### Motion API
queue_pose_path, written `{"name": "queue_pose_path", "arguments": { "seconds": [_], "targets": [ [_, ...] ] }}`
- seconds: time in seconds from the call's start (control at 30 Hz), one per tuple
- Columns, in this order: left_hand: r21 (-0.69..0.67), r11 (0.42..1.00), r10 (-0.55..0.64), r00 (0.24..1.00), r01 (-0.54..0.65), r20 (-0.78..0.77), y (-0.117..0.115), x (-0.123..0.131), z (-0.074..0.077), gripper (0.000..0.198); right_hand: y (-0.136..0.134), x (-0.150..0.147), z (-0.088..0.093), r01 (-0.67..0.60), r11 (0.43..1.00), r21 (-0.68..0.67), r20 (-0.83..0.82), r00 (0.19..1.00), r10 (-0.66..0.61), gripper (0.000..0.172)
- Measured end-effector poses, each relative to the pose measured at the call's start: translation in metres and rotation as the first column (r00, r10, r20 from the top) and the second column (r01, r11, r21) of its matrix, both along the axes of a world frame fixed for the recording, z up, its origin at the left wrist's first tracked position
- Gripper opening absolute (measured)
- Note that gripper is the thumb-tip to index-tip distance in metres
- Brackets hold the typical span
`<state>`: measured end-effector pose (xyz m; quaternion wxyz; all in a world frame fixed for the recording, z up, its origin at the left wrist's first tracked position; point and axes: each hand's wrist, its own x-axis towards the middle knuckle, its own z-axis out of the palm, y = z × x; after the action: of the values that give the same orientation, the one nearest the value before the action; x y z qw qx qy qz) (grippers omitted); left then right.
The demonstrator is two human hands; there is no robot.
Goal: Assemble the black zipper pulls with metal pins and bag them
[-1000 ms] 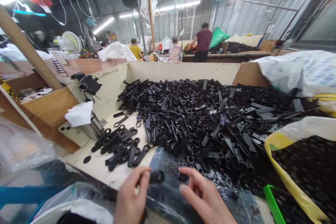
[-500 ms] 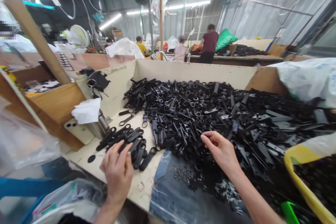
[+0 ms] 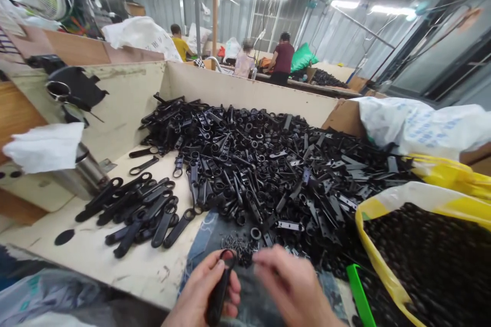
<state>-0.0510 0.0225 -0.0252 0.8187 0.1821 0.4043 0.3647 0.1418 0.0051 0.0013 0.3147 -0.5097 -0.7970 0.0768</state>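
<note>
Held upright in my left hand (image 3: 201, 286) is a black ring-ended plastic handle (image 3: 218, 294), its ring at the top by my thumb and finger. Just to its right, my right hand (image 3: 289, 283) is smeared by motion, with its fingers bent toward the ring; whether they hold anything cannot be made out. Small screws (image 3: 232, 244) lie behind both hands on a dark blue cloth (image 3: 203, 232). A group of similar black handles (image 3: 143, 209) rests on the pale tabletop to the left.
A large heap of black parts (image 3: 238, 158) spreads behind the hands. To the right stand a yellow-edged bag of small dark pieces (image 3: 429, 250) and a green plastic piece (image 3: 360, 294). A metal cup (image 3: 86, 171) with white tissue (image 3: 44, 148) stands left. Several people work beyond the back board (image 3: 245, 89).
My left hand has come from the handles on the left to front centre, now with one handle in it. My right hand has drawn back from the heap toward it. The view has turned right.
</note>
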Motion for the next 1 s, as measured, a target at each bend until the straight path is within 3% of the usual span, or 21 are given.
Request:
{"name": "queue_pose_path", "arguments": {
  "seconds": [0.03, 0.1, 0.2, 0.33, 0.47, 0.57, 0.63, 0.7, 0.77, 0.9, 1.0],
  "targets": [
    [-0.004, 1.000, -0.003, 0.999, 0.003, -0.033, 0.002, -0.002, 0.005, 0.050, 0.011, 0.007, 0.004, 0.117, 0.990, -0.076, 0.060, 0.992, -0.113, 0.035],
    [-0.009, 1.000, -0.002, 0.997, 0.001, -0.073, 0.003, -0.005, 0.013, 0.050, 0.035, 0.014, 0.007, 0.186, 0.973, -0.135, 0.146, 0.975, -0.166, 0.023],
    [-0.013, 1.000, 0.010, 0.998, -0.011, -0.064, 0.001, -0.005, 0.019, 0.049, 0.065, 0.005, 0.003, 0.194, 0.964, -0.182, 0.245, 0.958, -0.147, 0.009],
    [-0.024, 1.000, 0.014, 0.998, -0.015, -0.063, -0.001, -0.008, 0.020, 0.052, 0.077, -0.009, 0.000, 0.194, 0.949, -0.248, 0.278, 0.953, -0.122, 0.011],
    [-0.047, 0.999, 0.014, 0.997, -0.017, -0.077, -0.002, -0.012, 0.021, 0.060, 0.059, 0.005, 0.012, 0.168, 0.941, -0.292, 0.184, 0.976, -0.117, 0.014],
    [-0.039, 0.999, -0.006, 0.997, 0.003, -0.080, -0.002, -0.007, 0.022, 0.063, 0.030, 0.019, 0.014, 0.071, 0.917, -0.392, -0.151, 0.979, -0.140, 0.017],
    [-0.010, 0.999, -0.038, 0.997, 0.037, -0.068, -0.003, 0.000, 0.022, 0.062, 0.008, 0.022, 0.008, -0.016, 0.878, -0.478, -0.431, 0.875, -0.219, 0.024],
    [0.024, 0.997, -0.077, 0.996, 0.078, -0.040, -0.006, 0.009, 0.021, 0.061, -0.012, 0.019, -0.001, -0.057, 0.860, -0.507, -0.579, 0.762, -0.291, 0.032],
    [0.055, 0.990, -0.129, 0.992, 0.130, -0.012, -0.010, 0.019, 0.021, 0.062, -0.028, 0.014, -0.009, -0.038, 0.879, -0.475, -0.600, 0.745, -0.291, 0.034],
    [0.061, 0.991, -0.119, 0.992, 0.117, 0.038, -0.020, 0.033, 0.021, 0.068, -0.047, 0.005, -0.016, -0.009, 0.958, -0.288, -0.432, 0.894, -0.122, 0.015],
    [0.065, 0.995, -0.078, 0.997, 0.076, 0.024, -0.025, 0.037, 0.023, 0.069, -0.053, 0.006, -0.019, 0.012, 0.991, -0.136, -0.341, 0.938, -0.058, 0.010]
  ]
}}
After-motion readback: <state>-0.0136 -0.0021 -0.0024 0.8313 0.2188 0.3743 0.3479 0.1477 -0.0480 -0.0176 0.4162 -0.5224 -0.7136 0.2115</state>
